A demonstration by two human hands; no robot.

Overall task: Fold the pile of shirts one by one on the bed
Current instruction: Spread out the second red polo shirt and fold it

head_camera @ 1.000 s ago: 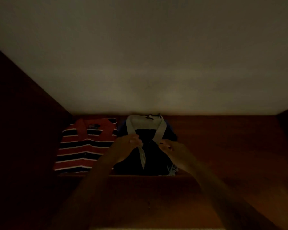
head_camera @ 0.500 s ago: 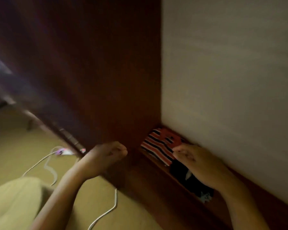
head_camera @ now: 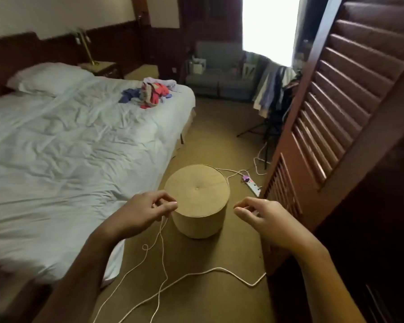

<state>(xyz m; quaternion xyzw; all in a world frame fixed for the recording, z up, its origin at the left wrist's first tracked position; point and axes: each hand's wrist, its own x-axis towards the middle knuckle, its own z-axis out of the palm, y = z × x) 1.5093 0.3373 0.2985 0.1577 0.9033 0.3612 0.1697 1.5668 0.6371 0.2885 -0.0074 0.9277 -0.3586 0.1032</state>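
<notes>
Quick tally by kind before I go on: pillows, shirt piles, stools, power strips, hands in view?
pillow: 1
pile of shirts: 1
stool: 1
power strip: 1
hands, left hand and right hand: 2
Total: 6

Creased white cloth bed point(head_camera: 63, 145); louvred wooden door point(head_camera: 331, 108).

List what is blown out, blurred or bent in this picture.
Head view: the window is blown out to white. Head view: the lamp by the bed is blurred, while the stool is sharp. Head view: the slatted door leans and bows from the wide lens, and the space right of it is nearly black.
</notes>
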